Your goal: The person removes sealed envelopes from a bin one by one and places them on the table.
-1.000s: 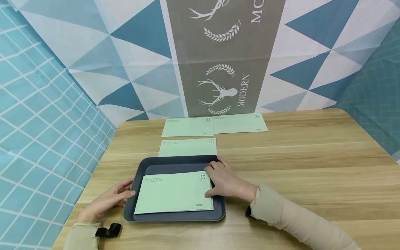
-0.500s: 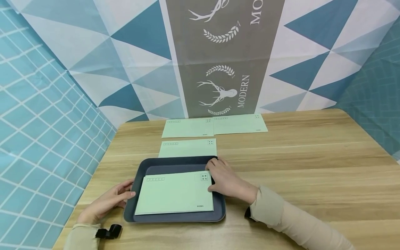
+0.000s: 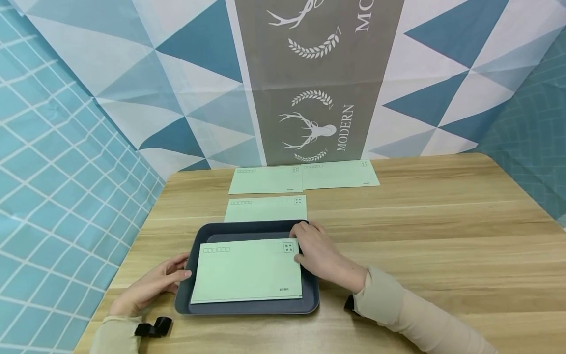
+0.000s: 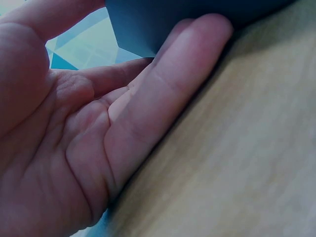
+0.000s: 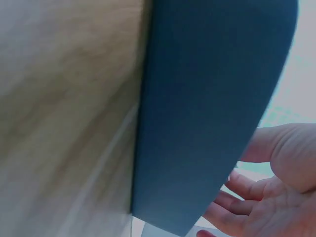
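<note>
A dark grey tray point(image 3: 247, 309) sits near the front of the table, with a stack of pale green envelopes in it. My left hand point(image 3: 152, 285) grips the tray's left side, thumb on the rim and the other fingers low against the outer wall, as the left wrist view shows. Over the tray's right rim reaches my right hand point(image 3: 320, 255). It pinches the top envelope point(image 3: 247, 270) at its upper right corner, the thumb lying at the right edge and the fingers behind the corner. In the right wrist view the tray wall point(image 5: 207, 108) hides the fingertips.
Behind the tray lies one green envelope point(image 3: 265, 209), its lower part hidden by the tray. Two more, a left envelope point(image 3: 265, 180) and a right envelope point(image 3: 340, 175), lie side by side at the table's back edge. Wood tabletop point(image 3: 420, 236) extends to the right.
The top envelope has shifted slightly up and to the left at the right hand, its far edge now higher over the tray. The left hand and the tray have stayed in place.
</note>
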The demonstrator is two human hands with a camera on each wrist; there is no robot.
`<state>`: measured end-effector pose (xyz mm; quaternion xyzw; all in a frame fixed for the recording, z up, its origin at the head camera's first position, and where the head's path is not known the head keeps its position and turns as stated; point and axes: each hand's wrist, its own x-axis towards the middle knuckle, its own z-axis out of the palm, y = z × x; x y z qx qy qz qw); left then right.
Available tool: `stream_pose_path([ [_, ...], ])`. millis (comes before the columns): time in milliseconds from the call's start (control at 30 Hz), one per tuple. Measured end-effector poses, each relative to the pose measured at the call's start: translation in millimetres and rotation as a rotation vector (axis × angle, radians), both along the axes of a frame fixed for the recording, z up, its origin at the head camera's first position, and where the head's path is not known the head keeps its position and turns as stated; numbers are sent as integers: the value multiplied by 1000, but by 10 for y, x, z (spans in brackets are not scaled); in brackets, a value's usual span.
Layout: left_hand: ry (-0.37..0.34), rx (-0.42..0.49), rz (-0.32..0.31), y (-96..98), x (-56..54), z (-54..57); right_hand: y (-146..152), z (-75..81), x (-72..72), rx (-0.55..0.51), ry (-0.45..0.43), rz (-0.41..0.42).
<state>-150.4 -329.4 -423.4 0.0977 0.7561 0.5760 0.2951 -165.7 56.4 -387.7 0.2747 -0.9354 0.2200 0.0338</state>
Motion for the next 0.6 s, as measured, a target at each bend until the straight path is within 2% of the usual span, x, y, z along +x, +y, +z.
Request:
stream_pose_path([
  [300,-17,4,9,-15,-8,-6,47,125,7,-142,-167,-37],
  [600,5,35,-9,10,2,10,94,181,12,-294,-248,-47],
])
